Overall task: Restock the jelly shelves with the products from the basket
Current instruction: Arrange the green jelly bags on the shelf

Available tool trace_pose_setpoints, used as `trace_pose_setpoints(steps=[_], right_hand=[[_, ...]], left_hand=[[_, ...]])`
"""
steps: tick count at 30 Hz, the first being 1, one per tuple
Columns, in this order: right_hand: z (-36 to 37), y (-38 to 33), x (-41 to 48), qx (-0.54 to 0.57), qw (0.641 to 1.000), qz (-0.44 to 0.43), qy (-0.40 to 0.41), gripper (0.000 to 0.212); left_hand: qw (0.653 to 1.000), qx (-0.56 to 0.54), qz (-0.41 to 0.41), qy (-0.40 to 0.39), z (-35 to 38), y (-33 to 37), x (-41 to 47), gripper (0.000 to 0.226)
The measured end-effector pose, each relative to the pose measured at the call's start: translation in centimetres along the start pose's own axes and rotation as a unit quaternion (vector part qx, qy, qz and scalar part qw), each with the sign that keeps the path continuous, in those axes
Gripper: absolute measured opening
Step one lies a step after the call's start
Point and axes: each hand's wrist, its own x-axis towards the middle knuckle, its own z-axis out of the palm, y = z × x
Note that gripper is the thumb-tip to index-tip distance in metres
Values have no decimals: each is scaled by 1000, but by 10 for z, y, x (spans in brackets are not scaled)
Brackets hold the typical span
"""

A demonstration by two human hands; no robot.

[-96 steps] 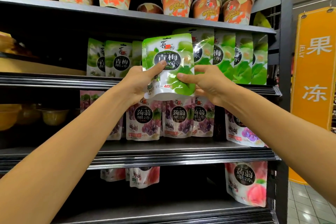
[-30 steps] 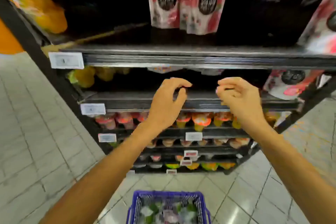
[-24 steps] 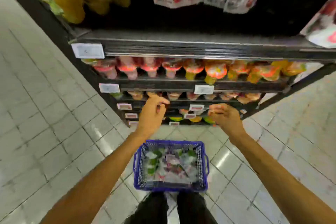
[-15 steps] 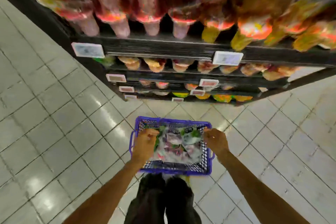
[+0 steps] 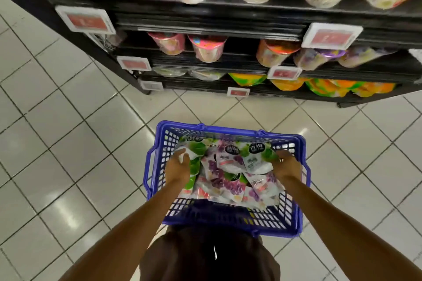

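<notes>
Person's dark clothing (image 5: 210, 258) fills the bottom edge. Both forearms run forward and down, converging into the blue basket (image 5: 228, 220), which sits on the white tiled floor (image 5: 68, 143) right in front of the person.

Left hand (image 5: 177, 168): inside the basket's left side, back of hand up, fingers curled round the lower end of the left green pouch (image 5: 197, 149), gripping it.

Right hand (image 5: 286, 166): inside the right side, back of hand up, fingers bent down at the right edge of the right green pouch (image 5: 257, 155). Touching it; a closed grip can't be told, since the fingertips are hidden and blurred.

Between the hands is a loose pile of purple pouches (image 5: 226, 186) with more green ones mixed in, all lying flat or tilted in the basket.

Beyond the basket stands the black shelf unit (image 5: 205, 18), with jelly cups (image 5: 207, 49) on several tiers, orange-green packs (image 5: 328, 88) on the lowest tier, and red price tags (image 5: 331, 37) on the shelf edges. The top row of cups is motion-blurred.
</notes>
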Motion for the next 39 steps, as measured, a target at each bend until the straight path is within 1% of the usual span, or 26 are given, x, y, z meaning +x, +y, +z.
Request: trace_pose_setpoints(steps=[2,4,5,8,10,12,13,14,15,17,19,20,21,22,23,24,26,28,30,33,34,35,36,38,39], right_hand=[[16,6,26,-26,1000,14,1,34],[34,11,48,-62,998,28,-8,53],[43,13,58,-73,997,34,-16,58],[64,16,79,-100,992,56,-44,60],[72,17,87,-129,989,67,-35,63],[79,18,90,-163,985,62,-17,68],[82,18,90,-171,983,59,-14,68],[84,18,89,-167,984,61,-15,68],[85,18,89,-152,986,67,-20,67],[83,17,88,-101,990,88,-39,65],[77,12,85,-8,991,119,-61,51],[72,7,81,72,985,137,-79,41],[66,1,75,163,969,159,-99,30],[59,-4,67,237,947,184,-118,22],[49,-9,56,288,927,200,-135,19],[38,-12,44,313,915,204,-154,21],[8,-18,15,338,896,203,-204,20],[-25,-23,-19,386,863,207,-253,16],[-65,-29,-60,421,840,202,-276,16],[-122,-37,-122,501,803,160,-280,37],[-143,-42,-144,526,791,145,-278,37],[-165,-47,-167,548,780,129,-273,28],[-187,-53,-188,565,772,112,-268,20],[-227,-63,-225,594,757,80,-260,16],[-247,-69,-243,606,751,63,-255,16]], left_hand=[[999,8,33,18,12,-1,25,33],[999,32,33,29,23,-4,52,33],[998,54,33,29,28,-5,64,32],[987,156,31,-8,34,-8,94,33],[972,230,-1,-44,36,-10,104,39],[960,271,-30,-72,36,-6,110,39],[960,265,-41,-85,37,-3,113,37],[964,237,-57,-106,39,0,115,38],[968,195,-79,-136,39,6,115,43],[967,117,-121,-189,39,16,107,59],[965,97,-131,-205,39,19,96,62],[962,95,-137,-216,37,20,87,59],[959,78,-147,-230,35,20,78,52],[953,36,-167,-249,32,19,69,38],[945,-25,-189,-267,27,19,56,22],[934,-83,-204,-280,20,19,42,12],[913,-177,-216,-299,0,24,8,11],[894,-250,-212,-307,-21,33,-27,17],[885,-283,-193,-314,-49,47,-63,27],[877,-303,-144,-343,-96,72,-113,38],[877,-302,-126,-351,-113,86,-132,41],[881,-294,-106,-356,-132,100,-152,44],[885,-288,-81,-357,-150,116,-172,53],[893,-272,-16,-357,-181,151,-208,76],[897,-263,17,-355,-198,171,-226,79]])
